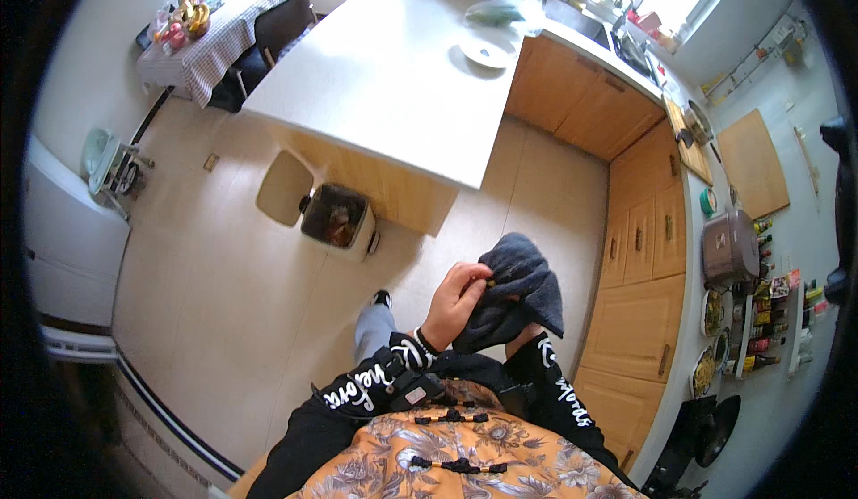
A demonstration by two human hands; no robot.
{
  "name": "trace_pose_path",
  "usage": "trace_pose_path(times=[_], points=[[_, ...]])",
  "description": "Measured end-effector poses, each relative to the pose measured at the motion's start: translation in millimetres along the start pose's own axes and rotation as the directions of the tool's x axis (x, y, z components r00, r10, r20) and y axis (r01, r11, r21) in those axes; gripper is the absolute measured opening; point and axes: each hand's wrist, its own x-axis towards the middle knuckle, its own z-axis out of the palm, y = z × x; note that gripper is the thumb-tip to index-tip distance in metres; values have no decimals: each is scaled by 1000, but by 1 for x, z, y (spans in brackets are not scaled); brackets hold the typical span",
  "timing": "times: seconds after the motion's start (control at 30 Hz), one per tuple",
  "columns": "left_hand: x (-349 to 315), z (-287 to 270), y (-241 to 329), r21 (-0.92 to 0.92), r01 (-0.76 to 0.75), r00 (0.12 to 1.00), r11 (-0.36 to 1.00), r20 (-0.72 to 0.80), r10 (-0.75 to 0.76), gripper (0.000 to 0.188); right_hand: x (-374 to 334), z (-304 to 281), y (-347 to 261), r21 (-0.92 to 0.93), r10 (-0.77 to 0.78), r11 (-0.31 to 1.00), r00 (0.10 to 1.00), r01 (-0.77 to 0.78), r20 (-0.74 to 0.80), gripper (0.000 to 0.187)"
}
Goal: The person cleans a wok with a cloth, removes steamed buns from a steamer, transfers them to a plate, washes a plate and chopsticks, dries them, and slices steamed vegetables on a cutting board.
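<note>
A dark grey cloth (pixel 523 271), thick and bunched up, hangs in the air in front of my body. My left hand (pixel 454 304) is at its left side, with thumb and fingers pinched together against a fold. A tiny yellowish bit shows by those fingertips, too small to name. From below, my right hand (pixel 525 336) holds up the cloth, which drapes over it and hides its fingers. Beyond my hands, to the left, an open bin (pixel 344 244) with some waste inside stands against the end of the white counter (pixel 375 88).
The counter's corner juts toward me, ahead of my hands. On it lies a white plate (pixel 485 50). Wooden cabinets (pixel 630 329) line the right side, under a worktop with a brown cooker (pixel 730 249). Far left stand a covered table (pixel 219 39) and a dark chair (pixel 281 24).
</note>
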Motion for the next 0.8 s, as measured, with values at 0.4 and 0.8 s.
trace_pose_path(times=[0.4, 0.8], points=[[90, -200, -37, -224, 305, 936, 926, -111, -335, 22, 136, 169, 40, -102, 198, 978, 957, -180, 210, 41], [128, -322, -79, 437, 290, 937, 851, -313, -158, 21, 188, 173, 37, 517, 590, 542, 738, -662, 327, 41]])
